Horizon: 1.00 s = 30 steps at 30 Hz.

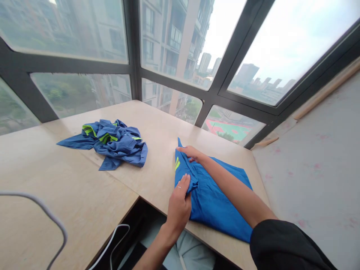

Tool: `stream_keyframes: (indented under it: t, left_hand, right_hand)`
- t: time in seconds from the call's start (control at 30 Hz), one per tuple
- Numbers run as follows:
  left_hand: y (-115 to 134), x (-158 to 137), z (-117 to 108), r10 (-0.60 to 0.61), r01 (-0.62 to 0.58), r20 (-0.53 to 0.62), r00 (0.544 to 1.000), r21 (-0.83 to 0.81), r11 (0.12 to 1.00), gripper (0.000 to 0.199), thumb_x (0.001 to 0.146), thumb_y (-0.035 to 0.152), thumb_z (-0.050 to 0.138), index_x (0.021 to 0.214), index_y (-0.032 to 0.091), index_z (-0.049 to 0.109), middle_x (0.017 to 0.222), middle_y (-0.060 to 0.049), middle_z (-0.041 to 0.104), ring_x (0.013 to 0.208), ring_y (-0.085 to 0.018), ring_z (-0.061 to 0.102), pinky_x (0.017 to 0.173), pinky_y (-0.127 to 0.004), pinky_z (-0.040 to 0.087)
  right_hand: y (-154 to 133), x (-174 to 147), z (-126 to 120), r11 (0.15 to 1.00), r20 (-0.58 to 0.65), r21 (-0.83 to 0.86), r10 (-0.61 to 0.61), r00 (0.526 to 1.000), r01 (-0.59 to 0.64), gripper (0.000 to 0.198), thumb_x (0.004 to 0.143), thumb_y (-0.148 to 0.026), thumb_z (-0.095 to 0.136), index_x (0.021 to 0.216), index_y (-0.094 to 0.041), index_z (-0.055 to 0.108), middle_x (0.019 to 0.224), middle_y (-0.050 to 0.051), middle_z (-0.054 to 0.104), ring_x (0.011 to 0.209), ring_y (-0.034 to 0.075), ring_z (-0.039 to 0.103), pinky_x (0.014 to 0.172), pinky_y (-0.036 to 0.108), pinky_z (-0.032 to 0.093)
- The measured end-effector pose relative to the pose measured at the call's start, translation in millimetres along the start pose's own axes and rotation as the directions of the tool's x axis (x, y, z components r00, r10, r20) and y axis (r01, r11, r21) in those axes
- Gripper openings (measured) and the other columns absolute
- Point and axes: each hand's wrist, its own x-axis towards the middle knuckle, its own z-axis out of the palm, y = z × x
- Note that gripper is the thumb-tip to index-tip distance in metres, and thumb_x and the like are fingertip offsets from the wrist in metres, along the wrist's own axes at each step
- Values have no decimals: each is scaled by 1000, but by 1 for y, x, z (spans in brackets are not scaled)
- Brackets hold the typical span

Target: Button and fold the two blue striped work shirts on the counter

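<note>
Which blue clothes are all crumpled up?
The heaped blue garment on the left; the flatter blue garment has the left hand and right hand on it.

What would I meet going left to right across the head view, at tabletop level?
Pale cable at the left edge → crumpled blue garment with lime trim → flatter blue garment → pale wall.

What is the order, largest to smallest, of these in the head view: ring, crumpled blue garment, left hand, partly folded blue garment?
1. Partly folded blue garment, though partly covered
2. Crumpled blue garment
3. Left hand
4. Ring
</note>
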Motion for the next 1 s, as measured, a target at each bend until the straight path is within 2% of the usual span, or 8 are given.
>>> stream_keyframes:
  t: [0.13, 0.27, 0.4, 0.53, 0.7, 0.8, 0.9, 1.0]
  left_hand:
    - [-13, -17, 15, 115, -214, 308, 944, 311, 926, 64, 77, 4, 42, 137, 18, 59, 144, -13, 52, 136, -29, 47, 118, -47, 35]
    - [-25, -39, 14, 122, -295, 468, 875, 315, 902, 72, 71, 4, 44, 140, 21, 56, 146, -13, 50, 137, -31, 46, 119, -46, 34]
    - [-19, -45, -1, -11, 8, 53, 999, 59, 998, 48, 86, 18, 48, 130, 27, 65, 134, -7, 63, 130, -30, 54, 116, -48, 37]
    - [14, -25, -20, -221, 150, -410, 885, -198, 969, 35, 88, 38, 62, 115, 19, 71, 113, -8, 74, 121, -31, 60, 111, -48, 42]
    - [67, -3, -39, -163, 22, -487, 858, -283, 959, 35, 86, 38, 66, 115, 17, 70, 110, -7, 74, 119, -29, 62, 105, -42, 48]
    - [88, -2, -42, -23, -39, -380, 925, -155, 987, 34, 83, 33, 69, 115, 20, 72, 116, -6, 72, 125, -30, 58, 109, -42, 46]
    - [91, -5, -34, 101, -100, -56, 993, 23, 995, 36, 84, 25, 65, 120, 23, 71, 126, -6, 69, 126, -29, 57, 112, -44, 42]
    - [75, -9, -15, 189, -250, 282, 941, 200, 947, 46, 86, 16, 53, 129, 25, 65, 136, -5, 61, 130, -27, 55, 115, -46, 38]
  right_hand:
    - [8, 8, -20, 987, -97, -103, 109, 989, -119, 26, 64, -27, 84, 77, -13, 66, 69, 4, 69, 74, 19, 65, 68, 27, 53]
    - [24, 3, -33, 987, -171, -96, 108, 979, -126, 20, 61, -12, 80, 74, -9, 65, 66, 3, 67, 76, 18, 64, 69, 26, 52]
    - [23, -4, -35, 994, -161, -1, 109, 981, -110, 16, 65, -14, 77, 74, -11, 65, 63, 3, 68, 67, 18, 65, 62, 28, 55]
    - [-9, -3, -27, 992, -152, 109, 77, 985, -61, 13, 66, -13, 76, 71, -14, 63, 56, 1, 64, 56, 17, 63, 56, 29, 56]
    - [-61, 1, -26, 977, -166, 206, -18, 986, 52, 13, 67, -9, 75, 72, -13, 63, 54, 0, 63, 53, 16, 63, 57, 29, 58]
    - [-76, -3, -39, 960, -165, 258, -70, 984, 112, 13, 67, -6, 74, 72, -12, 63, 57, 1, 66, 57, 16, 65, 60, 28, 59]
    - [-70, -11, -60, 935, -164, 314, -120, 979, 167, 15, 64, -3, 75, 72, -11, 65, 61, 2, 69, 60, 15, 66, 64, 28, 60]
    - [-45, -19, -83, 932, -142, 327, -114, 983, 155, 17, 61, -5, 79, 73, -12, 68, 67, 4, 73, 64, 17, 68, 69, 31, 60]
